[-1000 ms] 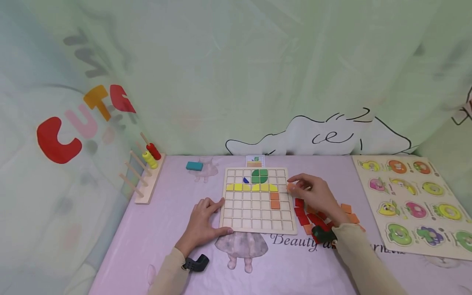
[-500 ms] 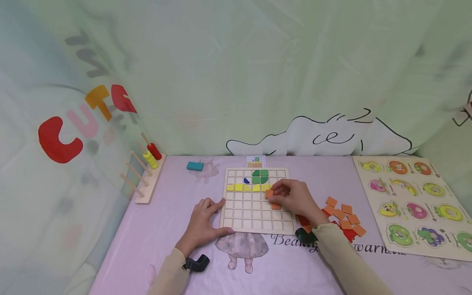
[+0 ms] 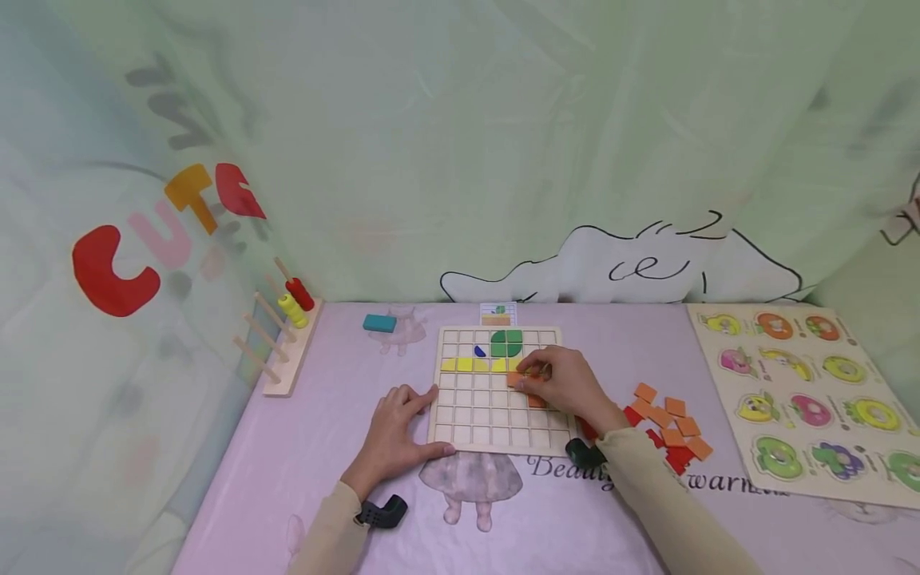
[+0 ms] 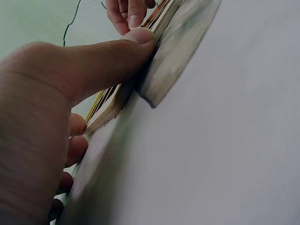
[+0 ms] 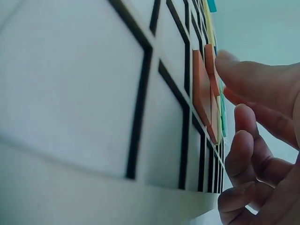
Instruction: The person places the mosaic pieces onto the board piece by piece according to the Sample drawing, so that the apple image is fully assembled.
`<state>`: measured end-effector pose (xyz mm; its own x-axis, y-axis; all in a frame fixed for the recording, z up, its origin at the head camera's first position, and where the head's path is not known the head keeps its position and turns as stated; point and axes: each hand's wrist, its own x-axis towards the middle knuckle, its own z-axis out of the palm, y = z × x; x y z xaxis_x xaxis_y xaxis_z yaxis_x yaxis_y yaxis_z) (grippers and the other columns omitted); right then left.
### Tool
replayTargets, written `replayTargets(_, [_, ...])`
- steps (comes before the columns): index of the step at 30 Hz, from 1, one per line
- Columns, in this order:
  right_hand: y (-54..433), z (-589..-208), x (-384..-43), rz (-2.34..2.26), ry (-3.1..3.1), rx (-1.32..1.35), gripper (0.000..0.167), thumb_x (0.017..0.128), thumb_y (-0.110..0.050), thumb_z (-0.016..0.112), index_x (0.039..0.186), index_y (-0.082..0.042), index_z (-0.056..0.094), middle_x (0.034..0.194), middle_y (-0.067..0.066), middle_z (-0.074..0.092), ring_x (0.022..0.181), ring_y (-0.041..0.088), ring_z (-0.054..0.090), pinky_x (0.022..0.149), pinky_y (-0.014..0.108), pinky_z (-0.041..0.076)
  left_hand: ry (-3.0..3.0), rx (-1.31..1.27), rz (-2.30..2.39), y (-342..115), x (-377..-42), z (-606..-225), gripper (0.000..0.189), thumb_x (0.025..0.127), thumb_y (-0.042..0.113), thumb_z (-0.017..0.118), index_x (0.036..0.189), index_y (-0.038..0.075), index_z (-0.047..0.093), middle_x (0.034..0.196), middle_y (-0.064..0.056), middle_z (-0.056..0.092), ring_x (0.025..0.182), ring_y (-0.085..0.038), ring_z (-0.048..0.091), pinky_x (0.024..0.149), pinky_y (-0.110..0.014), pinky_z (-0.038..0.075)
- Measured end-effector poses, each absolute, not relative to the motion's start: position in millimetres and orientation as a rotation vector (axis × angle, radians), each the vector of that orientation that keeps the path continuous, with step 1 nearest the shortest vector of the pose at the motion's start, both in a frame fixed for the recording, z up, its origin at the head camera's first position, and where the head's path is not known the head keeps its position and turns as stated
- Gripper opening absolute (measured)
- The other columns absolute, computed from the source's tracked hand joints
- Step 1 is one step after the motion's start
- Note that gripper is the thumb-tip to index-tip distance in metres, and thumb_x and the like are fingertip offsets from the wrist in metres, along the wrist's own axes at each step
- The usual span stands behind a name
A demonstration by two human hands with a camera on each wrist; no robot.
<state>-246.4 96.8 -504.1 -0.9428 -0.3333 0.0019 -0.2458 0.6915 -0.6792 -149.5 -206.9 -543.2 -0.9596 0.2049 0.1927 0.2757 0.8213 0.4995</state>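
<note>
A wooden grid board (image 3: 474, 431) lies in the middle of the table, with green, blue, yellow and orange pieces in its cells. My left hand (image 3: 394, 431) holds the board's near left corner, thumb at the front edge and fingers at the left edge. Over the board, my right hand (image 3: 568, 387) pinches an orange square tile (image 3: 513, 379) at a cell just below the yellow row. The right wrist view has the thumb against this tile (image 5: 209, 61), which sits tilted beside another orange tile (image 5: 201, 93). Part of the orange column is hidden behind the right fingers.
Loose orange tiles (image 3: 661, 415) and red tiles (image 3: 678, 458) lie right of the board, partly behind the right forearm. A pattern card (image 3: 498, 313) stands behind it. A fruit puzzle board (image 3: 812, 383) lies far right, a peg stand (image 3: 291, 359) and a teal block (image 3: 379, 323) left.
My right hand has moved left from the board's right edge, carrying the orange tile down to a cell under the yellow row. My left hand has stayed at the corner.
</note>
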Motion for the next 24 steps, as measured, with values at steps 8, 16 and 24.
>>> replayTargets(8, [93.1, -498.9, -247.8, -0.973, 2.801, -0.488, 0.017, 0.09, -0.02, 0.086, 0.104, -0.012, 0.083, 0.091, 0.002, 0.07, 0.084, 0.02, 0.056, 0.072, 0.032, 0.046, -2.869, -0.382, -0.828, -207.9, -149.7, -542.8, 0.097, 0.069, 0.054, 0.096, 0.15, 0.013, 0.062, 0.098, 0.006, 0.05, 0.092, -0.01, 0.04, 0.084, -0.032, 0.034])
replayTargets(16, [88.5, -497.2, -249.9, -1.005, 2.781, -0.535, 0.02, 0.09, -0.022, 0.086, 0.106, -0.012, 0.084, 0.094, 0.003, 0.07, 0.085, 0.02, 0.057, 0.074, 0.032, 0.047, -2.87, -0.368, -0.843, -207.1, -147.8, -540.0, 0.096, 0.069, 0.053, 0.096, 0.149, 0.013, 0.062, 0.098, 0.004, 0.05, 0.092, -0.011, 0.04, 0.085, -0.033, 0.034])
replayTargets(24, [89.0, -500.7, -250.3, -1.006, 2.775, -0.601, 0.016, 0.089, -0.02, 0.087, 0.103, -0.013, 0.085, 0.095, 0.001, 0.073, 0.082, 0.018, 0.056, 0.073, 0.031, 0.046, -2.868, -0.374, -0.838, -206.1, -148.4, -541.1, 0.096, 0.068, 0.054, 0.096, 0.149, 0.013, 0.063, 0.097, 0.005, 0.049, 0.092, -0.011, 0.039, 0.084, -0.032, 0.034])
